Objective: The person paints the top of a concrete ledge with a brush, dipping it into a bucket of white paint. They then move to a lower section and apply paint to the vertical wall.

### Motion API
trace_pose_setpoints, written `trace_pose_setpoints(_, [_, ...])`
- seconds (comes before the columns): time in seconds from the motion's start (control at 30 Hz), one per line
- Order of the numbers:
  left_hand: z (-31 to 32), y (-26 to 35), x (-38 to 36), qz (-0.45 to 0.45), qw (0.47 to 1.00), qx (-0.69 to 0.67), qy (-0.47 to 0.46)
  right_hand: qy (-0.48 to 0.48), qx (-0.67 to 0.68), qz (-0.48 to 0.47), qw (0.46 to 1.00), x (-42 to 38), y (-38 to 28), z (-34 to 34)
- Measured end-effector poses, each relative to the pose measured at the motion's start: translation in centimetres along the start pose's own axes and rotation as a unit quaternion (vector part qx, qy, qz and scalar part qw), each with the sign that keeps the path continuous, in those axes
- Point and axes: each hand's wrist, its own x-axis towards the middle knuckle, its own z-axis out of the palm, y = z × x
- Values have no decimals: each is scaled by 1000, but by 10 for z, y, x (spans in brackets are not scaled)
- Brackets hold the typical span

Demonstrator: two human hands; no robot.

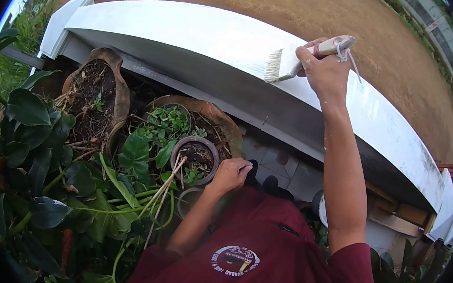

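Right hand (325, 69) clenched round brush (300, 58), bristles on white ledge (193, 34) top near its front edge; left hand (230, 174) curled shut, resting by small pot (196, 158) below; best kept to long, even strokes, away from the plants (70, 181).

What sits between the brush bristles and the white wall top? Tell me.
Nothing visible. The right hand holds the brush with its bristles at the white wall top; no object lies between them.
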Motion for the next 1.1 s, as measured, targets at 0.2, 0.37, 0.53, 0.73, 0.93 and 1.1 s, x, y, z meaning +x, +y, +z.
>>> trace_pose_setpoints(0.2, [-2, -6, -1, -24, 999, -6, -20, 73, -116, 25, 990, -6, -4, -99])
trace_pose_setpoints(0.37, [-8, 0, 1, -21, 1000, -14, -6, 47, -227, -64, 971, 1, -10, -62])
trace_pose_setpoints(0.53, [-17, 5, -2, -5, 1000, -10, 25, -31, -95, -136, 986, 15, -44, 43])
trace_pose_setpoints(0.73, [-30, 9, -3, -7, 998, 5, 58, -148, 58, -122, 980, 37, -82, 164])
trace_pose_setpoints(0.93, [-34, 2, -8, -23, 996, -9, 91, -167, 10, -76, 983, 35, -44, 141])
trace_pose_setpoints(1.1, [-38, 1, -18, -80, 990, -66, 95, -61, -128, 5, 990, 32, -20, -6])
